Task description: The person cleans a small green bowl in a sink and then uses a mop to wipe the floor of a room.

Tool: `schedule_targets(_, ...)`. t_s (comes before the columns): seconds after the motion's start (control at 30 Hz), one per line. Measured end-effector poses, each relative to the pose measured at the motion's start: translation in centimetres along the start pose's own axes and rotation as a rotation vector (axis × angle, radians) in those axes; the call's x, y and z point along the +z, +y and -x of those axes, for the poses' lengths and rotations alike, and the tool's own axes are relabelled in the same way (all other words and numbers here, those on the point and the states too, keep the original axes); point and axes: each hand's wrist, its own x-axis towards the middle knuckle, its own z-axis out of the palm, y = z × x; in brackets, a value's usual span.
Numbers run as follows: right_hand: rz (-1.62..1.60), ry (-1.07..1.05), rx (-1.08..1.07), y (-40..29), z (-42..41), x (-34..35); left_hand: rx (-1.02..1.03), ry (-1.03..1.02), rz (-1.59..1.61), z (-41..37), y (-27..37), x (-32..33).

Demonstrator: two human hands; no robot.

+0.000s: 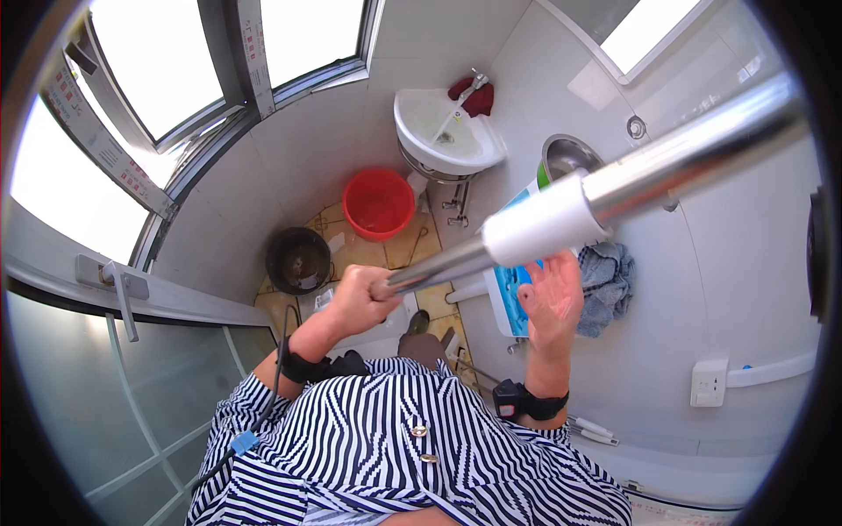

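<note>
My left hand (pixel 365 296) is closed around the lower end of a shiny metal pole (pixel 447 263) that slants up to the upper right, close to the camera. Around the pole's middle sits a white plastic sleeve (pixel 546 220). Just below this sleeve, my right hand (pixel 552 296) is raised with its fingers apart and palm showing; whether it touches the sleeve cannot be told. Part of the pole is blurred, and its far end lies at the picture's dark rim.
Water runs from a tap (pixel 479 80) into a white corner sink (pixel 421 144). Beneath are a red basin (pixel 378 204) and a black bucket (pixel 298 261). A metal bowl (pixel 569 156) and a grey cloth (pixel 605 286) are by the right wall. A frosted glass door (pixel 184 394) stands left.
</note>
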Motion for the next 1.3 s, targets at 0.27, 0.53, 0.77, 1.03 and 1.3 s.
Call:
schedule_targets(0.27,-0.365,-0.295,0.063,-2.5,2.7,2.8,0.148,-0.403,-0.096,0.3,-2.1,6.5)
schedule_targets(0.53,-0.511,-0.133,-0.134,-5.4,5.7,2.0,0.2,-0.596,0.006,1.4,-0.2,6.6)
schedule_targets(0.77,-0.383,-0.034,-0.342,-9.5,7.8,0.8,-0.981,-0.161,0.62,3.7,-9.7,5.3)
schedule_targets(1.03,-0.276,0.098,-0.463,-11.6,10.6,1.8,-1.312,0.086,1.45,1.8,-13.3,10.5)
schedule_targets(1.3,-0.155,0.099,-0.285,-14.8,17.8,0.4,-1.504,0.229,1.465,1.0,-15.9,10.2)
